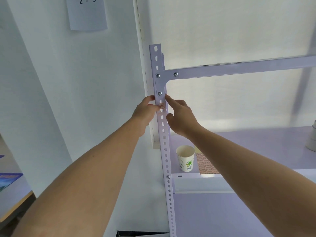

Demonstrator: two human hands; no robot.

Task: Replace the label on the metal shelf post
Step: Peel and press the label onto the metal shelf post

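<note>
A white perforated metal shelf post (163,137) stands upright in the middle of the head view. A small red-bordered label (161,106) is stuck on its front, just below the corner bracket. My left hand (146,110) grips the post's left edge at label height, with its thumb tip on the label's left side. My right hand (180,115) is at the post's right edge. Its index finger is straight and touches the post just above the label, and its thumb is just below it. A sheet of red-bordered labels (206,164) lies on the shelf board.
A paper cup (185,158) stands on the shelf board (256,139) beside the label sheet. A horizontal beam (239,68) is bolted to the post above. A paper marked "2 - 5" (87,12) hangs on the wall. A table edge (15,202) is at the lower left.
</note>
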